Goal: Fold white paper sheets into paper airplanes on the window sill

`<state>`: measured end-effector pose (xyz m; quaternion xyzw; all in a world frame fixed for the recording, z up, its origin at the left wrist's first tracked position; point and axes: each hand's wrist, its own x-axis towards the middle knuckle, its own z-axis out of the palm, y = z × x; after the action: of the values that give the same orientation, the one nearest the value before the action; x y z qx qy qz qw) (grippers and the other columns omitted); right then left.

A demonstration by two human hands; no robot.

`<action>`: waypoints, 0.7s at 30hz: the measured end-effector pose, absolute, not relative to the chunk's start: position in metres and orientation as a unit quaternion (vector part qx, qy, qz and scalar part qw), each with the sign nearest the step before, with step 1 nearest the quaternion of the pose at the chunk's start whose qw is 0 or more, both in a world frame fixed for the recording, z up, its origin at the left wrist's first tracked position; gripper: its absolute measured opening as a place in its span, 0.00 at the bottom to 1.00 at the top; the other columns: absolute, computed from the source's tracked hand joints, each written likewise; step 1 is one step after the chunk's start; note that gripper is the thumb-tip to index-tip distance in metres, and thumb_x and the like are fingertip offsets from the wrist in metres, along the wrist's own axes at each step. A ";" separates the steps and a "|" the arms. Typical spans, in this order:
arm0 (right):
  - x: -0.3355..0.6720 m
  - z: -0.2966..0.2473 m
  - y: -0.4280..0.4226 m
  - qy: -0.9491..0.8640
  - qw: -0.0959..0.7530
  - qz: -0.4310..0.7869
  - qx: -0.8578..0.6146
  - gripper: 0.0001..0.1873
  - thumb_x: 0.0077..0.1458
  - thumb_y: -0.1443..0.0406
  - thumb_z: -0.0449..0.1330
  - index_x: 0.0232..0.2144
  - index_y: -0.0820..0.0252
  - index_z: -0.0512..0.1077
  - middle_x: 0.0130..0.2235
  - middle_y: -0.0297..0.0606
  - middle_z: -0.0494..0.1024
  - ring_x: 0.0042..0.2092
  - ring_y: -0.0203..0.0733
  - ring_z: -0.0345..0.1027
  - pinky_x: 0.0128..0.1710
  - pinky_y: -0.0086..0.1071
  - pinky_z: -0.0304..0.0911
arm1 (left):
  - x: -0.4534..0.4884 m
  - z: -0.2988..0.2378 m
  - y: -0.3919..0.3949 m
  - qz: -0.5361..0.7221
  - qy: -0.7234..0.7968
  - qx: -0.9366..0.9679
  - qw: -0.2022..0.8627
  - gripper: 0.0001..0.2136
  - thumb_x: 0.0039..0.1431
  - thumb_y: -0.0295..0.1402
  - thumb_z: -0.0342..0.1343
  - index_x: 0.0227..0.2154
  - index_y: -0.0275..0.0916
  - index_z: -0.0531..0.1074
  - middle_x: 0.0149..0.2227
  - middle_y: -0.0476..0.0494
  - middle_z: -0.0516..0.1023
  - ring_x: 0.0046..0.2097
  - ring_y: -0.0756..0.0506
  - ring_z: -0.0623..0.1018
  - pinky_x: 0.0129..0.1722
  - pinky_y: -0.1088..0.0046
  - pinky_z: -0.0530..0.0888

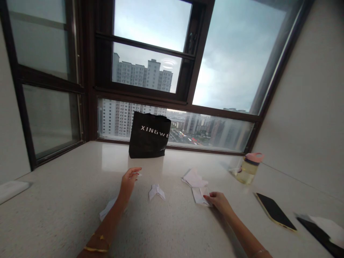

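My left hand hovers over the white countertop, its fingers pinched, and a small white piece pokes out at the fingertips. Between my hands lies a folded white paper shape with two angled wings. On the right, my right hand grips the edge of a folded white paper lying on the counter. Just behind that paper, and touching it, is a loose stack of white papers. Partly hidden by my left forearm is another white paper.
A black bag with white lettering stands by the window. To the right are a bottle with a pink lid, a phone and a dark flat object partly under white paper. A white object sits at far left.
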<state>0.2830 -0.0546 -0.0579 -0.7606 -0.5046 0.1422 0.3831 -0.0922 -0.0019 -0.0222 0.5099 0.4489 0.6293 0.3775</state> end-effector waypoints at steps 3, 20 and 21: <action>0.287 -0.067 -0.049 -0.520 0.326 0.109 -0.782 0.12 0.35 0.57 0.58 0.14 0.60 0.67 0.16 0.35 0.69 0.23 0.42 0.65 0.22 0.29 0.52 | -0.112 -0.021 0.002 0.679 0.471 0.463 0.321 0.14 0.41 0.33 0.48 0.32 0.37 0.73 0.36 0.44 0.76 0.36 0.46 0.73 0.32 0.74 0.69; 0.178 -0.061 -0.027 -0.678 0.375 0.058 -0.629 0.20 0.46 0.56 0.51 0.39 0.61 0.68 0.33 0.41 0.71 0.33 0.43 0.66 0.34 0.36 0.61 | -0.128 -0.040 0.008 0.274 0.707 0.649 0.064 0.15 0.49 0.30 0.51 0.42 0.38 0.67 0.44 0.38 0.69 0.48 0.38 0.66 0.43 0.63 0.65; 0.158 -0.063 -0.023 -0.699 0.367 0.082 -0.608 0.18 0.46 0.57 0.53 0.38 0.61 0.69 0.32 0.40 0.71 0.32 0.42 0.66 0.34 0.35 0.61 | -0.127 -0.041 0.007 0.250 0.708 0.659 0.050 0.15 0.50 0.30 0.50 0.43 0.38 0.66 0.44 0.38 0.69 0.48 0.39 0.66 0.43 0.64 0.64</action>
<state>0.1582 -0.0234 -0.0627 -0.6077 -0.6994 0.0821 0.3671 -0.1267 0.0070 -0.0405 0.6587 0.7078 0.2502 0.0501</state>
